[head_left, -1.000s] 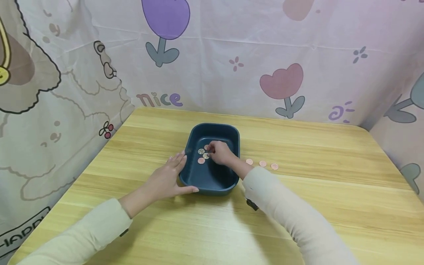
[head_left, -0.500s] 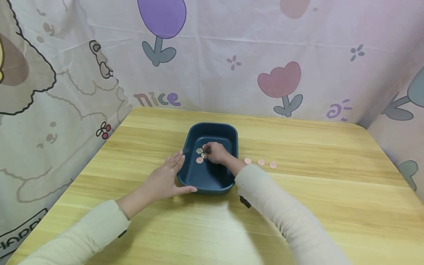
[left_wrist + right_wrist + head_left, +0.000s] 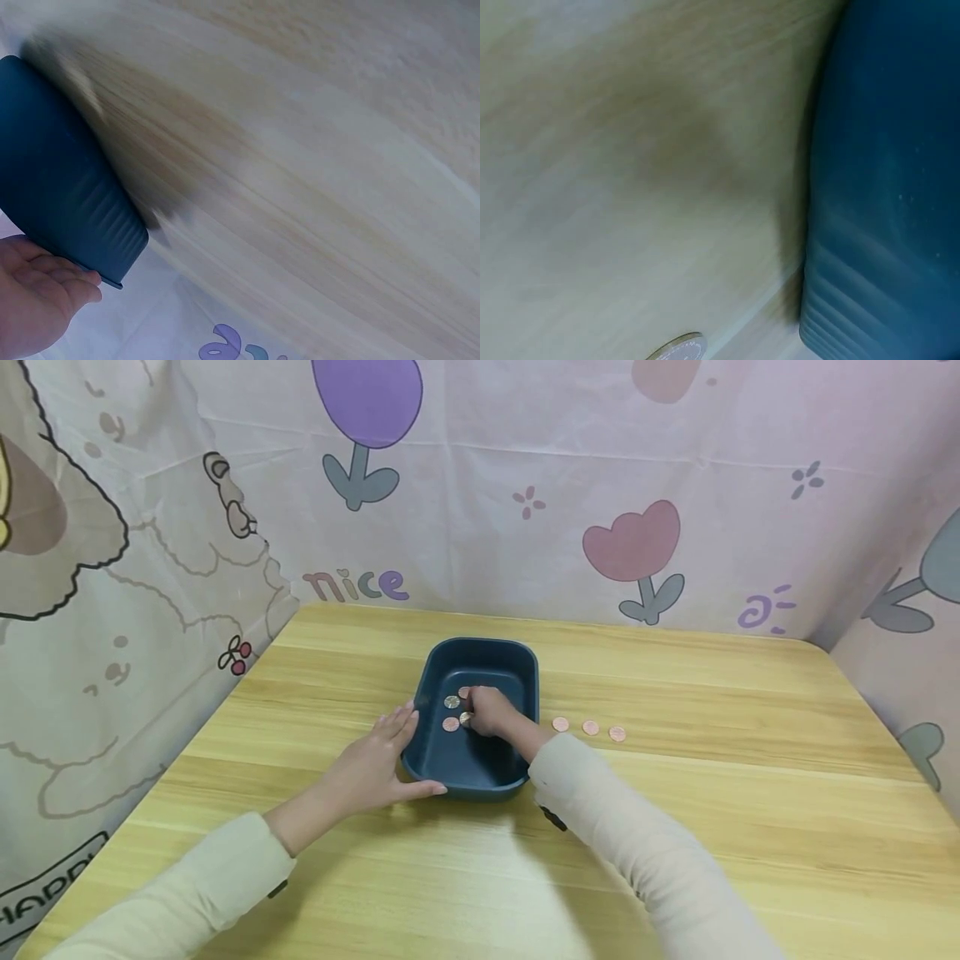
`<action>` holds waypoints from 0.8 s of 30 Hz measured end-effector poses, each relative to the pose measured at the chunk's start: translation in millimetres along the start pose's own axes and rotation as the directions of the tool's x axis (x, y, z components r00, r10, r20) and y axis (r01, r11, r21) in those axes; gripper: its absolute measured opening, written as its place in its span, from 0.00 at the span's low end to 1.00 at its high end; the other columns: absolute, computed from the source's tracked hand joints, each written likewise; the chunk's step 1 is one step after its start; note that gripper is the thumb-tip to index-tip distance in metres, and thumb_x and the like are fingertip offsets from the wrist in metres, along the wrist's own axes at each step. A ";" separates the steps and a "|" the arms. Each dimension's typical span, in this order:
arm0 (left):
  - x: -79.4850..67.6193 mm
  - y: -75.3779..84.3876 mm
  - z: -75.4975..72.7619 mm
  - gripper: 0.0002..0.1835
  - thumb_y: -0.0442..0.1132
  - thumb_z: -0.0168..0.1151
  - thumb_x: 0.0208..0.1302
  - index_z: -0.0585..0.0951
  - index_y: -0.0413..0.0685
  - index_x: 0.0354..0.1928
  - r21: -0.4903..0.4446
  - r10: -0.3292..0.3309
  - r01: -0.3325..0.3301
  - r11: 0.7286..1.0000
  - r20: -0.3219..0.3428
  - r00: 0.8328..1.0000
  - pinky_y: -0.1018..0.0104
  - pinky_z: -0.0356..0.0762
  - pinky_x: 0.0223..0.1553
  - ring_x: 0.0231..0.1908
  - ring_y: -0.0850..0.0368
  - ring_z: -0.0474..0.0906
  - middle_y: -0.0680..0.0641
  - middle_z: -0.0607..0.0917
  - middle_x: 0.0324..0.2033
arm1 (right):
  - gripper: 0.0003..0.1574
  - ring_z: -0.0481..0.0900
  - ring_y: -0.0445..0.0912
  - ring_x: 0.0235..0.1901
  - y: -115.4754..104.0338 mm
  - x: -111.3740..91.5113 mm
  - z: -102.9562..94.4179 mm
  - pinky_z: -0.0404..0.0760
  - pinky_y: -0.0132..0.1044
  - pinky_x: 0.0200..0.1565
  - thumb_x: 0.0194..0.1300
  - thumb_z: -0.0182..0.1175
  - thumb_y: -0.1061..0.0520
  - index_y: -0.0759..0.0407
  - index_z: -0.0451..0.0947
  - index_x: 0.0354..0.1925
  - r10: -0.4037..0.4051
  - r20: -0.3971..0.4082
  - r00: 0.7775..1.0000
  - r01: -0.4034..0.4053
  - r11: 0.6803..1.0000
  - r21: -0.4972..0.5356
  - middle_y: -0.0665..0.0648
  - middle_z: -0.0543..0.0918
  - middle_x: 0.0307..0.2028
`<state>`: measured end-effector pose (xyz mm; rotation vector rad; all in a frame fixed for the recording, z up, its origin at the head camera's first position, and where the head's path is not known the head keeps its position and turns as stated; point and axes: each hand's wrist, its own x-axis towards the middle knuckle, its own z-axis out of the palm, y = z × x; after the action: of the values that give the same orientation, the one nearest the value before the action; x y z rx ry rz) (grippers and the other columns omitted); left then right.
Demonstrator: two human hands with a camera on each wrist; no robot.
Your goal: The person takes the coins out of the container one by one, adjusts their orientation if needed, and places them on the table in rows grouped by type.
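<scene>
A dark blue rectangular box [image 3: 480, 775] stands on the table, its ribbed outer wall [image 3: 112, 217] showing in the left wrist view. My left hand [image 3: 371, 764] rests at its left side, fingers straight along the rim and thumb over the near edge. Inside the box, my right hand [image 3: 493, 710] reaches down with curled fingers among the coins. A gold-coloured coin [image 3: 465, 720] lies right beside its fingertips; I cannot tell whether they pinch it. Close by are another gold coin [image 3: 452, 702], a copper coin [image 3: 450, 724] and a partly covered copper coin [image 3: 464, 692].
Right of the box, 3 copper coins lie in a row on the wooden table [image 3: 720, 810]: a near coin [image 3: 560, 724], a middle coin [image 3: 591, 727] and a far coin [image 3: 617, 734]. A printed cloth [image 3: 487, 552] hangs behind the table.
In the box, the gold coin by my right fingertips has shifted slightly towards me. Those fingers have curled in lower over the coins. My left hand keeps its place on the box.
</scene>
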<state>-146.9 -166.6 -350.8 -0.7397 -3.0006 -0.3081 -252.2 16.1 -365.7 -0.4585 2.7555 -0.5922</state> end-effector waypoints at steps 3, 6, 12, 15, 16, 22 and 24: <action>0.4 0.1 0.1 0.57 0.71 0.59 0.47 0.60 0.31 0.66 -0.002 -0.001 0.001 1.000 -0.001 1.000 0.45 0.64 0.62 0.68 0.37 0.56 0.34 0.57 0.68 | 0.06 0.71 0.43 0.28 0.5 -3.0 -1.2 0.69 0.29 0.30 0.61 0.61 0.58 0.62 0.79 0.32 -0.018 0.005 1.000 0.018 0.999 -0.031 0.53 0.77 0.26; 0.4 0.4 -0.1 0.57 0.71 0.59 0.47 0.60 0.31 0.66 -0.006 -0.004 0.004 1.000 0.002 1.000 0.45 0.64 0.62 0.68 0.37 0.56 0.34 0.57 0.69 | 0.07 0.71 0.43 0.25 2.0 -5.9 -1.4 0.67 0.28 0.28 0.59 0.63 0.59 0.61 0.79 0.27 -0.050 -0.011 0.999 0.049 0.998 -0.036 0.52 0.75 0.22; 0.1 0.1 0.2 0.57 0.71 0.59 0.47 0.60 0.31 0.66 -0.006 0.000 0.000 1.000 -0.004 1.000 0.46 0.63 0.63 0.68 0.38 0.56 0.34 0.57 0.69 | 0.07 0.72 0.44 0.25 4.8 -13.3 -1.1 0.69 0.30 0.27 0.57 0.64 0.60 0.60 0.76 0.25 -0.097 -0.088 0.991 0.095 0.995 -0.028 0.53 0.77 0.21; 0.2 -0.4 0.8 0.57 0.71 0.59 0.47 0.60 0.31 0.66 -0.008 0.005 -0.005 1.000 -0.009 1.000 0.45 0.64 0.62 0.68 0.38 0.56 0.34 0.57 0.69 | 0.07 0.73 0.44 0.25 6.3 -16.7 -1.0 0.71 0.29 0.27 0.58 0.63 0.61 0.61 0.77 0.25 -0.099 -0.100 0.990 0.100 0.995 0.002 0.54 0.78 0.22; 0.2 -0.5 1.0 0.57 0.71 0.59 0.47 0.60 0.31 0.66 -0.010 0.005 -0.005 1.000 -0.008 1.000 0.45 0.65 0.62 0.68 0.38 0.56 0.34 0.57 0.69 | 0.07 0.73 0.43 0.24 6.6 -18.2 -1.5 0.70 0.28 0.26 0.59 0.62 0.62 0.61 0.77 0.25 -0.102 -0.101 0.990 0.104 0.994 0.016 0.55 0.78 0.22; -0.9 -0.2 0.9 0.57 0.71 0.59 0.47 0.60 0.31 0.66 -0.018 -0.005 0.005 1.000 0.002 1.000 0.44 0.64 0.62 0.67 0.37 0.56 0.34 0.56 0.69 | 0.09 0.73 0.40 0.18 8.6 -31.3 -7.7 0.72 0.26 0.22 0.62 0.57 0.65 0.63 0.76 0.24 -0.136 -0.150 0.979 0.158 0.977 0.145 0.56 0.79 0.21; -1.1 0.4 0.6 0.57 0.71 0.59 0.47 0.60 0.31 0.66 -0.019 -0.006 0.006 1.000 0.001 1.000 0.44 0.64 0.62 0.67 0.36 0.56 0.34 0.57 0.69 | 0.09 0.73 0.39 0.16 9.2 -36.4 -11.3 0.74 0.26 0.22 0.63 0.57 0.64 0.63 0.76 0.25 -0.134 -0.157 0.979 0.164 0.965 0.204 0.56 0.78 0.20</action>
<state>-145.8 -166.7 -351.5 -0.7323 -3.0050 -0.3373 -225.2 41.1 -352.3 -0.5970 2.7603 -0.9861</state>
